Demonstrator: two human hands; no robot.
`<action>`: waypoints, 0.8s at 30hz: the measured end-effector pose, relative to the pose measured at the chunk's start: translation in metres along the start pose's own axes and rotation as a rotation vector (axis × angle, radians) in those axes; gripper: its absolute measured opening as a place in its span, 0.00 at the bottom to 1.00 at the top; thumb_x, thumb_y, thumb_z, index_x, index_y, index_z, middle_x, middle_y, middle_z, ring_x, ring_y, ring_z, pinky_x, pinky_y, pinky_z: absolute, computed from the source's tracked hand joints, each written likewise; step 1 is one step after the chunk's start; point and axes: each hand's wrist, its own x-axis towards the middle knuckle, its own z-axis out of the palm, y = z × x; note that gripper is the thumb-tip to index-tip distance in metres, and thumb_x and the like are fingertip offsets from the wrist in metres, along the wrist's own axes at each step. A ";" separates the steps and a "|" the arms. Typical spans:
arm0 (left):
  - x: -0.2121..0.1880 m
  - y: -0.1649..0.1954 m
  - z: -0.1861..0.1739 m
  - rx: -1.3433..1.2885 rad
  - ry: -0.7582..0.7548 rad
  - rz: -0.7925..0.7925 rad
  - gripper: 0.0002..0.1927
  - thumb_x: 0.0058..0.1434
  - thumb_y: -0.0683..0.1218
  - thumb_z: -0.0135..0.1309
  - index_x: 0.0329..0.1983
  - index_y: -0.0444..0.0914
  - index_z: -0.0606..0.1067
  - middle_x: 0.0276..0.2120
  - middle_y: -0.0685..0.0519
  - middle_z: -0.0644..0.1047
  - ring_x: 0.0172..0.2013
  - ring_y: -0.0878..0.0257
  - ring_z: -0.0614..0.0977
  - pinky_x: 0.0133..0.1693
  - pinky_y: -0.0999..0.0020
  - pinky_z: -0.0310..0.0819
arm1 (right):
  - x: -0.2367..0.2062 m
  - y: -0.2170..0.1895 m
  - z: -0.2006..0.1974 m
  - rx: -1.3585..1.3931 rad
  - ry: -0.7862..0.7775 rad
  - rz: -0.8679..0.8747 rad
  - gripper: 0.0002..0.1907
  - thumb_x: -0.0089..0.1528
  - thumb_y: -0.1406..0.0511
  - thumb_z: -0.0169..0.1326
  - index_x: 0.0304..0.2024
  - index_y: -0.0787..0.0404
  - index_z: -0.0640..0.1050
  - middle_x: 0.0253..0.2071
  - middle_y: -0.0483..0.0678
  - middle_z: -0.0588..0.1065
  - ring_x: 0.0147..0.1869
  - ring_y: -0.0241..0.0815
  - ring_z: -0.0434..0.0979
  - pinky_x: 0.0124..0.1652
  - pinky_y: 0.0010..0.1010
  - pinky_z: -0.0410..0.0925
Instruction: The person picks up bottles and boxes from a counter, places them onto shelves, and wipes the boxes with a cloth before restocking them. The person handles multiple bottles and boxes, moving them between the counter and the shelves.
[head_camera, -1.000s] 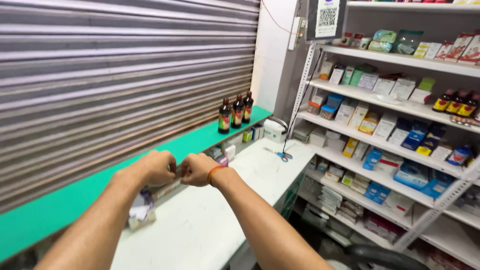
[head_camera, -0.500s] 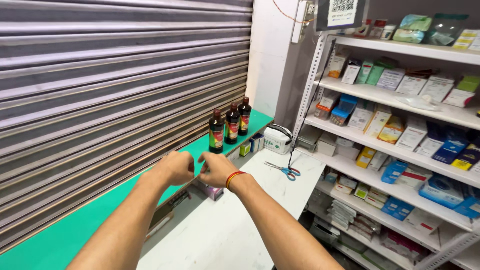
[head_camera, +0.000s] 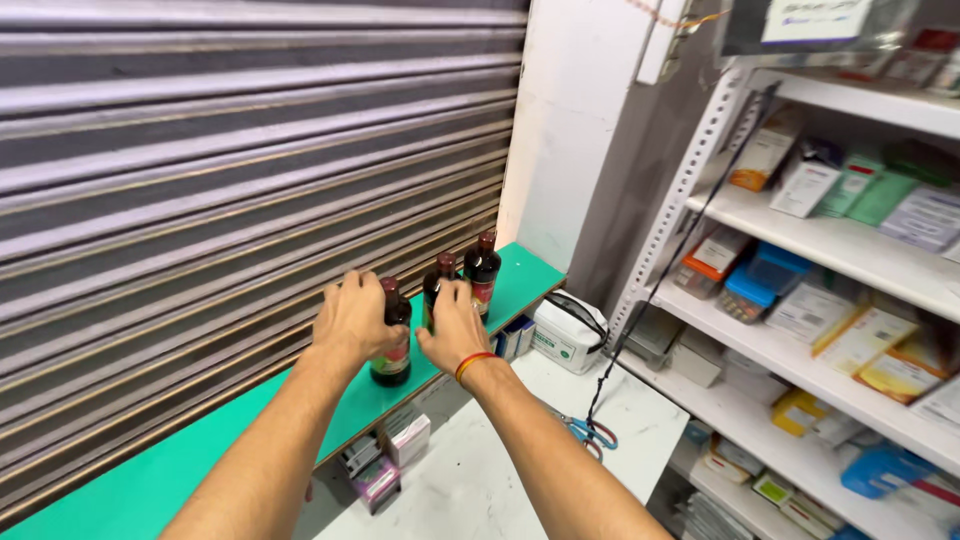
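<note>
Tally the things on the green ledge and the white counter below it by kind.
Dark bottles with red caps: 3
White pouch: 1
Scissors: 1
Total: 5
The left hand and right hand each grip a bottle.

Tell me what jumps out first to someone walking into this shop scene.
The grey metal shutter fills the left side. Below it runs a bright green ledge, where three dark bottles stand in a row. The left hand wraps the nearest bottle and the right hand is on the middle one. White shelves of colourful boxes fill the right.
</note>
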 end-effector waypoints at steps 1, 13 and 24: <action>-0.003 0.005 0.009 -0.007 0.012 -0.034 0.48 0.40 0.56 0.77 0.59 0.32 0.68 0.58 0.42 0.70 0.57 0.40 0.74 0.55 0.50 0.75 | -0.003 0.015 0.004 0.018 0.010 0.033 0.46 0.53 0.64 0.67 0.68 0.67 0.57 0.66 0.64 0.59 0.63 0.69 0.69 0.59 0.49 0.66; 0.017 0.039 0.104 -0.079 -0.105 -0.123 0.43 0.30 0.55 0.81 0.49 0.39 0.73 0.42 0.44 0.82 0.48 0.46 0.84 0.50 0.53 0.79 | 0.018 0.136 0.007 0.235 0.040 0.179 0.46 0.44 0.64 0.73 0.60 0.63 0.64 0.55 0.60 0.75 0.60 0.62 0.76 0.57 0.44 0.70; 0.003 0.052 0.089 -0.036 -0.096 -0.190 0.36 0.33 0.53 0.76 0.46 0.36 0.77 0.39 0.39 0.83 0.43 0.44 0.85 0.47 0.54 0.82 | 0.006 0.144 -0.010 0.043 0.006 0.048 0.35 0.38 0.63 0.75 0.44 0.64 0.74 0.46 0.61 0.78 0.52 0.63 0.78 0.52 0.48 0.72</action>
